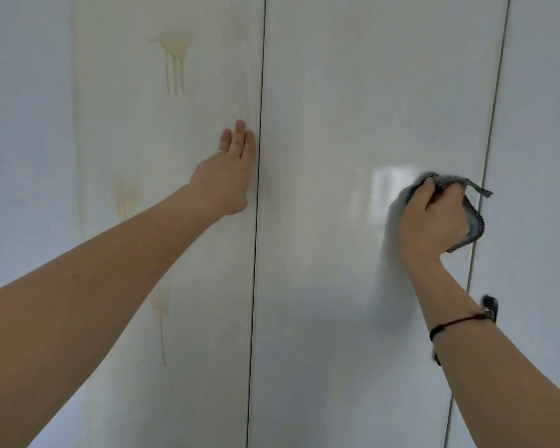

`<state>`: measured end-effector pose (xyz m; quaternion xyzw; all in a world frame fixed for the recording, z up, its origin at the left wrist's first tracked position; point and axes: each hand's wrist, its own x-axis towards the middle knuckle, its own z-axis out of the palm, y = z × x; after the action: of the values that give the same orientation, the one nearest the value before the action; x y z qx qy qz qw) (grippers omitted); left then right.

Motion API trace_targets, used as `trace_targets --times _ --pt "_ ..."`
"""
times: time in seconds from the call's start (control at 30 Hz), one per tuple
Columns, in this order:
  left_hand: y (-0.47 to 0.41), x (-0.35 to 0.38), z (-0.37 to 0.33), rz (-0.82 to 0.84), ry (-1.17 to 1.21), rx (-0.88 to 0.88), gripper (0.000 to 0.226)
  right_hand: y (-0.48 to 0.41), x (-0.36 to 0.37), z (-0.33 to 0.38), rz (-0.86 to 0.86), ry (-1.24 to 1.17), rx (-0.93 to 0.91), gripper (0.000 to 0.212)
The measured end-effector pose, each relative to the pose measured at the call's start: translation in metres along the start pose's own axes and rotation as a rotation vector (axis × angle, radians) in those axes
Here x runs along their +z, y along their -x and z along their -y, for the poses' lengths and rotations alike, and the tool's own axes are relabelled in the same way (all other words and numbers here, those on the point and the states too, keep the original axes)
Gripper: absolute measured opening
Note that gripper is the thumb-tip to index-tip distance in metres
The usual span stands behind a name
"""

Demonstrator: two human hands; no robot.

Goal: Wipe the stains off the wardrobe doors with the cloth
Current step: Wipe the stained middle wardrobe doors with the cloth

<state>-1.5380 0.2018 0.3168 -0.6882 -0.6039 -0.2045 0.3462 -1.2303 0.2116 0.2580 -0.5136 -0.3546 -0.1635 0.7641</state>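
1. The scene is lit softly and evenly in daylight tones; no lamp is seen.
2. A pale glare patch (390,182) is reflected on the glossy middle door (337,92), just left of the right hand (434,218).
3. A soft grey shadow (392,260) is cast on the door beside that hand and forearm.
4. The cloth (476,221) is slightly smeared by blur (its upper edge most).
5. The door seams (257,189) are shown leaning and faintly bowed by the wide lens.

White glossy wardrobe doors stand before me; the left door (181,253) bears yellowish drips: an upper stain (174,50), a middle stain (126,195) and a lower stain (162,313); my left hand (228,176) lies flat on it just beside the seam; on the middle door (353,92) my right hand (437,218) presses the bunched cloth (474,221) near its right edge.
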Motion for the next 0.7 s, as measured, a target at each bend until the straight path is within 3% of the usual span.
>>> trace_targets --times 0.2,0.33,0.47,0.53,0.6,0.7 --pt "-0.006 0.008 0.004 -0.065 -0.049 -0.014 0.097 0.034 0.076 0.072 0.164 0.086 -0.418 0.020" --pt "-0.004 0.013 0.005 -0.084 -0.028 -0.008 0.100 0.131 0.099 0.061 0.261 0.078 -0.744 0.023" --pt "0.002 0.019 0.004 -0.042 0.021 0.006 0.098 0.244 0.069 -0.014 0.657 0.178 -1.075 0.017" --pt "0.006 0.016 0.007 -0.019 0.019 0.034 0.098 0.242 0.064 -0.022 0.806 0.140 -1.197 0.027" --pt "0.007 0.013 0.013 -0.022 0.047 0.063 0.100 0.196 0.085 0.010 0.706 0.114 -1.250 0.016" --pt "0.007 0.008 0.021 -0.049 0.093 0.077 0.105 0.103 0.117 0.108 0.283 0.144 -1.086 0.016"
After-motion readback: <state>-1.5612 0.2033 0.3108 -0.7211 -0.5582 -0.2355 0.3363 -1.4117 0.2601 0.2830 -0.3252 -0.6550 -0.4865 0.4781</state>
